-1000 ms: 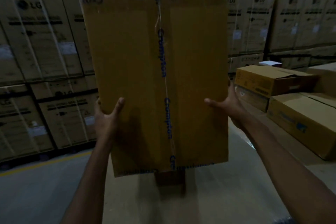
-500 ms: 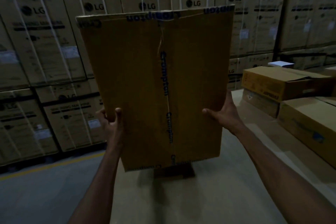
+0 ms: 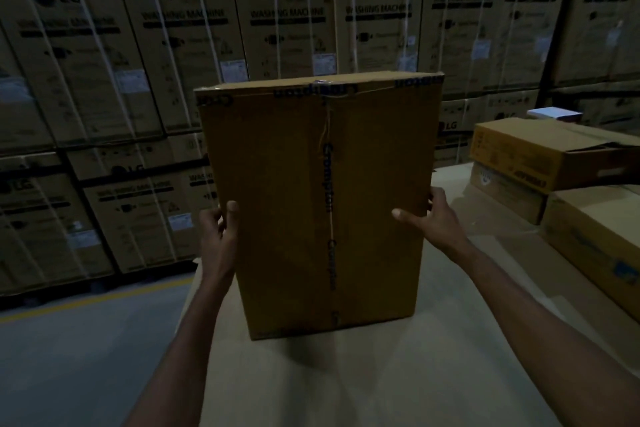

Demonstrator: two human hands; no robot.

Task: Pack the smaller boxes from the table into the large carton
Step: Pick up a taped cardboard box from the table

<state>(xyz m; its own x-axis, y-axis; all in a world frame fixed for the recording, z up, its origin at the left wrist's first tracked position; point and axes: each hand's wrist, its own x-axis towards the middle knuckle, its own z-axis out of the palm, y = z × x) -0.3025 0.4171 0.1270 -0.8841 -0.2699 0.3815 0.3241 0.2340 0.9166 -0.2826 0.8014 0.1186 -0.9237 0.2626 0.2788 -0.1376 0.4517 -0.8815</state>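
A large brown carton [image 3: 287,204], taped along its middle with printed blue tape, stands on end in front of me on the pale table [image 3: 398,374]. My left hand [image 3: 221,232] grips its left edge, thumb on the near face. My right hand [image 3: 433,218] grips its right edge the same way. Smaller boxes lie on the table at the right: a yellow-brown box [image 3: 540,156] stacked on a flat box [image 3: 505,198], and a bigger brown box [image 3: 599,246] nearer to me.
A wall of stacked LG washing machine cartons [image 3: 284,17] fills the background. A grey floor with a yellow line [image 3: 86,302] lies left of the table. A small white box [image 3: 554,113] sits behind the stacked boxes at the right.
The carton has come down from in front of my face to the table and now stands lower and farther from me. Both hands kept their grip on its edges.
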